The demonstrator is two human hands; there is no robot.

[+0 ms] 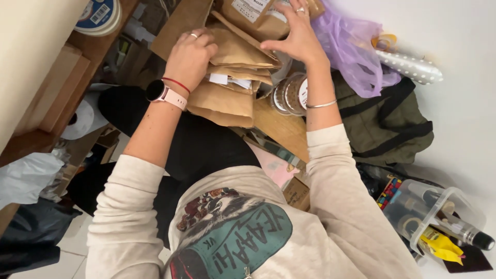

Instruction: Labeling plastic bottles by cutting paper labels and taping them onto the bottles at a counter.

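Between both hands, the stack of brown paper bags [232,77] leans loosely; left hand [190,57] clenched on its edge, right hand [295,37] spread flat on top. Bags may slide onto the round jars [289,94].

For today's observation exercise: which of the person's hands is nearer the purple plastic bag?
Right. The right hand rests on brown paper packages beside the purple plastic bag; the left hand lies farther away.

White wall [465,31], wooden shelving [62,88]
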